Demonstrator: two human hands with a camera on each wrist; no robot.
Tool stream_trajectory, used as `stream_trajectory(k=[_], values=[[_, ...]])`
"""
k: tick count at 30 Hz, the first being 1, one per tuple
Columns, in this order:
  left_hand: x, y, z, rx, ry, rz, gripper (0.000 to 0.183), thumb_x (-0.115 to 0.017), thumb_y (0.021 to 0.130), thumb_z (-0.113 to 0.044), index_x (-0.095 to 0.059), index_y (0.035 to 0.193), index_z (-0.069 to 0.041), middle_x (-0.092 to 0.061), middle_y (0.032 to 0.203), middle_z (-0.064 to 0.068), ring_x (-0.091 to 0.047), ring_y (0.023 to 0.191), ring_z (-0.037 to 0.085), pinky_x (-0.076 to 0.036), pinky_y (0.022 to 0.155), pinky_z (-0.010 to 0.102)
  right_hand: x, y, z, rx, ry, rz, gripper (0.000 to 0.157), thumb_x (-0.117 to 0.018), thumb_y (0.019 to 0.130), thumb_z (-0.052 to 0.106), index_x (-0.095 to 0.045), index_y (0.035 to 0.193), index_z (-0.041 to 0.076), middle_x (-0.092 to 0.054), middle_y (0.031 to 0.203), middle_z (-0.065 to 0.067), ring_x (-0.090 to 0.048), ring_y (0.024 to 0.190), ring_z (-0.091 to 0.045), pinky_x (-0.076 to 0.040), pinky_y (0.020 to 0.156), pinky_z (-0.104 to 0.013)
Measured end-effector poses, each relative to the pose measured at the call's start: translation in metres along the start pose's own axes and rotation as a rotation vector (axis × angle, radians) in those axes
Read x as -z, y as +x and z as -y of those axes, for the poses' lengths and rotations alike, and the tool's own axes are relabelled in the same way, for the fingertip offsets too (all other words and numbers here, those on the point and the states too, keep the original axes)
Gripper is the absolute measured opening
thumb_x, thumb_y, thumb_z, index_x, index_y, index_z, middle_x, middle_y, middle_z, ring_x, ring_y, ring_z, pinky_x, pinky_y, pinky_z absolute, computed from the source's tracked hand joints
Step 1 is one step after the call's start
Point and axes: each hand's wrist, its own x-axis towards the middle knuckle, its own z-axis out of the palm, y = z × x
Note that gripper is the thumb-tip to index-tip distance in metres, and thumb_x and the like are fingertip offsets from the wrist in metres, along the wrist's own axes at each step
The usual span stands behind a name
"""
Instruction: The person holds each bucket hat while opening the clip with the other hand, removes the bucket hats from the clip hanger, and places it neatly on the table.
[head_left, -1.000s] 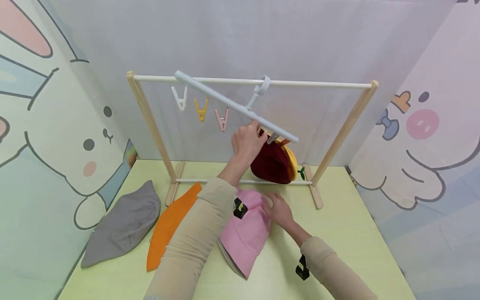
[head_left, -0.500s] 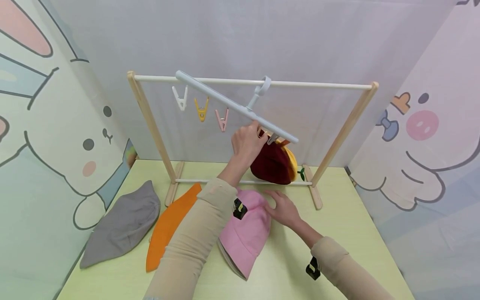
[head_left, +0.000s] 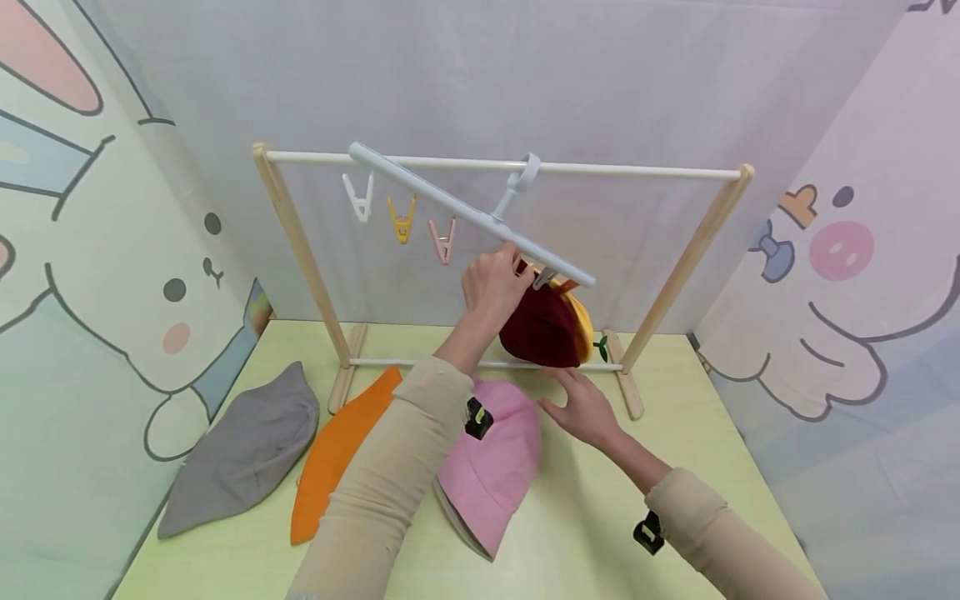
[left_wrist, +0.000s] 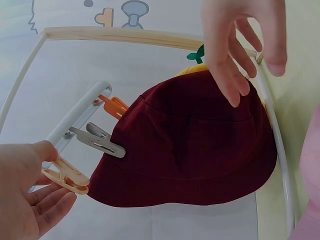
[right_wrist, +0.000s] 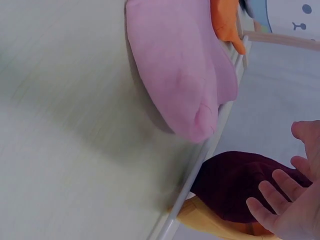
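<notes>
A maroon bucket hat (left_wrist: 185, 145) hangs from the pale blue hanger (head_left: 457, 206), held at its brim by a grey clothespin (left_wrist: 100, 139); a yellow hat (head_left: 581, 321) with a green sprout hangs behind it, near an orange clothespin (left_wrist: 115, 106). My left hand (head_left: 491, 283) pinches a beige clothespin (left_wrist: 67, 175) on the hanger, its tip at the maroon brim's corner; whether it bites the cloth I cannot tell. Below the maroon hat, my right hand (head_left: 585, 410) is held with fingers spread, apart from it. A pink bucket hat (head_left: 491, 458) lies on the table beside that hand.
White (head_left: 360, 198), yellow (head_left: 402, 220) and pink clothespins (head_left: 442, 242) hang along the hanger's left side. The hanger hooks over the white bar of a wooden rack (head_left: 300, 242). An orange hat (head_left: 337, 458) and a grey hat (head_left: 243, 458) lie at the table's left.
My right hand has drawn away from the pink hat, moving right and then up toward the maroon hat. The left hand stays at the beige clothespin.
</notes>
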Motion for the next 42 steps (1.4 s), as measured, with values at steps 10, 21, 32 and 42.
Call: stream_trajectory(k=[10,21,32,42], values=[[0.001,0.000,0.000,0.007,-0.002,0.014,0.027,-0.064,0.082,-0.033,-0.047,0.070,-0.015,-0.038,0.055,-0.004,-0.035,0.050,0.012,-0.026,0.043,0.024,0.012,0.005,-0.006,-0.003,0.027,-0.089,0.047,-0.074,0.075,0.019,-0.058,0.117,0.007,-0.060,0.103,-0.013,-0.061,0.090,-0.028,-0.050,0.063,-0.039],[0.001,0.000,0.000,0.015,-0.014,0.018,0.026,-0.065,0.081,-0.032,-0.048,0.071,-0.015,-0.040,0.055,-0.003,-0.036,0.050,0.013,-0.028,0.043,0.024,0.027,0.017,-0.012,-0.068,0.040,-0.167,0.039,-0.073,0.077,0.020,-0.060,0.110,0.004,-0.060,0.096,-0.015,-0.060,0.087,-0.028,-0.047,0.064,-0.041],[0.002,0.000,-0.001,0.006,0.003,0.014,0.023,-0.063,0.080,-0.029,-0.048,0.071,-0.015,-0.039,0.054,-0.004,-0.035,0.049,0.012,-0.027,0.042,0.024,0.028,0.026,-0.020,-0.067,0.052,-0.243,0.040,-0.073,0.075,0.018,-0.058,0.107,-0.001,-0.058,0.092,-0.016,-0.061,0.081,-0.032,-0.047,0.065,-0.042],[0.001,0.000,0.000,-0.013,0.016,-0.005,0.021,-0.063,0.080,-0.029,-0.049,0.072,-0.015,-0.039,0.054,-0.004,-0.034,0.049,0.012,-0.026,0.042,0.024,0.030,0.033,-0.022,-0.189,0.104,-0.199,0.042,-0.071,0.078,0.019,-0.055,0.112,-0.002,-0.058,0.100,-0.018,-0.061,0.087,-0.032,-0.050,0.071,-0.043]])
